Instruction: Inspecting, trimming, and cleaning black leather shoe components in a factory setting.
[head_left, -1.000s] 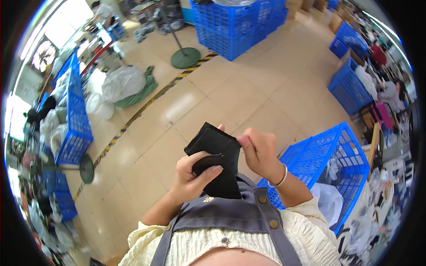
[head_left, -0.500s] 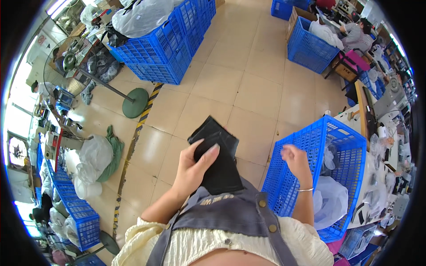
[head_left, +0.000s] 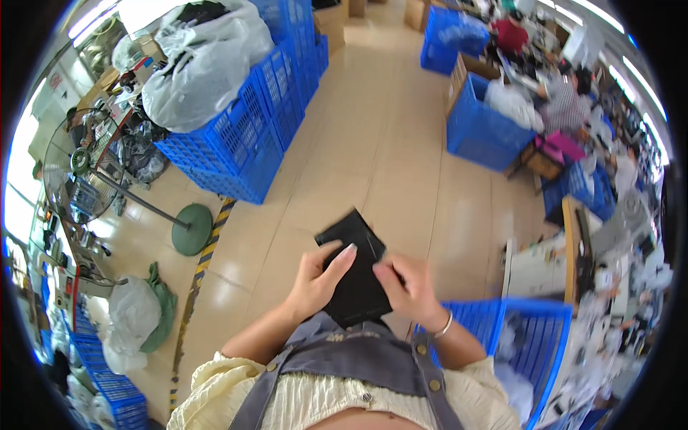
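Right hand [head_left: 410, 288] back, seemingly pinching black wallet [head_left: 360, 283].

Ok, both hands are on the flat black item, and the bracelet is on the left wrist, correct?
Not the left: the head view shows the bracelet on the right wrist. The left hand and right hand are on the flat black item.

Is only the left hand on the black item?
No, the right hand is on the black item too, its thumb at the right edge.
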`<state>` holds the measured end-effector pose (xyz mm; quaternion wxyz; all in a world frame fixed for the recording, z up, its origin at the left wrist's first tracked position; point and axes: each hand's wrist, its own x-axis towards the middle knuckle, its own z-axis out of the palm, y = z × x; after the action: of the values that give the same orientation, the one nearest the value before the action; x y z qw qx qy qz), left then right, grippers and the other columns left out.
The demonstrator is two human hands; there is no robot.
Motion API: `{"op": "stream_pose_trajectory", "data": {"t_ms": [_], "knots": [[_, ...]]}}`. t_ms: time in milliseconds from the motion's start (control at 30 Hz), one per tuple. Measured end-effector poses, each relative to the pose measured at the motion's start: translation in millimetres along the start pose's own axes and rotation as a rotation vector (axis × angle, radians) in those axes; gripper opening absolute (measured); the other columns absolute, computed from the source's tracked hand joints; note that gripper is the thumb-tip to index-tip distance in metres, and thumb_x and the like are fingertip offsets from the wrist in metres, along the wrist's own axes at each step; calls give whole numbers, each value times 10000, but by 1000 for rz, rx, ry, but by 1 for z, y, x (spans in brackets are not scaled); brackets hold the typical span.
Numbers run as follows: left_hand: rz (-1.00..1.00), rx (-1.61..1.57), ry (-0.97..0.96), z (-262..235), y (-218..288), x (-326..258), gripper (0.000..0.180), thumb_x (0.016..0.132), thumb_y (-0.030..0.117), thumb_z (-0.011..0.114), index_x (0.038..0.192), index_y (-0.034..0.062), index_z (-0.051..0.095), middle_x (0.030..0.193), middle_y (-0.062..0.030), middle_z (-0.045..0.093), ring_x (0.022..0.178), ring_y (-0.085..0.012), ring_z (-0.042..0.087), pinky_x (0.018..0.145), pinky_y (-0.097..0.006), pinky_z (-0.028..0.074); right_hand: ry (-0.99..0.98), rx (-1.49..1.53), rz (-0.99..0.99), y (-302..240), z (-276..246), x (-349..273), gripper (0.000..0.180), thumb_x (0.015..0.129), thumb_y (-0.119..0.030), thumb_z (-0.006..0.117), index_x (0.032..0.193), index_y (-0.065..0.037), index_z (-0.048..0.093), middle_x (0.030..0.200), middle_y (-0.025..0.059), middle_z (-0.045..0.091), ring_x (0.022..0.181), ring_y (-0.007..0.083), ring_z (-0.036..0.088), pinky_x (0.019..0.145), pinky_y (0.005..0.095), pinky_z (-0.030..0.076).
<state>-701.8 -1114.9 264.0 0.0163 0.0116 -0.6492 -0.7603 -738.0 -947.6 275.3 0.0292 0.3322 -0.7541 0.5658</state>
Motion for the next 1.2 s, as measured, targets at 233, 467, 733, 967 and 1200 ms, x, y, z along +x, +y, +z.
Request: {"op": "stream_pose_trajectory", "data": {"t_ms": [233,467,733,967,1200], "knots": [[-281,180,-230,-86,-65,189,306,901,261,456,1073,56,604,976,-67,636,858,-144,588,781,-285,456,16,-388,-334,96,-14,140,145,719,-9,661,756,-30,523,639,96,524,511,242,500,442,333,377],[152,292,-80,-111,-35,376,617,788,-9,558,1348,87,318,1074,-123,562,895,-161,528,806,-285,432,219,-514,-116,189,-72,263,177,697,31,633,838,-51,566,790,100,617,641,249,605,534,300,486],[-211,-59,-491,-114,-73,584,283,731,12,552,1013,24,540,894,-47,582,865,-134,556,793,-269,436,415,-613,47,330,-141,327,209,653,133,564,802,-14,573,813,146,627,740,287,619,651,317,503],[-459,-497,-428,-101,-99,755,255,773,130,429,962,9,552,707,-43,534,604,-106,483,558,-226,378,224,-575,-43,439,-191,508,173,671,71,613,795,-44,577,829,100,642,726,259,624,625,328,508],[-534,-86,-262,-107,-36,915,434,825,480,529,872,53,589,568,3,465,373,-56,316,354,-204,206,-137,-537,-427,511,-218,722,184,693,-17,626,860,-75,574,873,26,621,687,201,616,541,290,501]]}}
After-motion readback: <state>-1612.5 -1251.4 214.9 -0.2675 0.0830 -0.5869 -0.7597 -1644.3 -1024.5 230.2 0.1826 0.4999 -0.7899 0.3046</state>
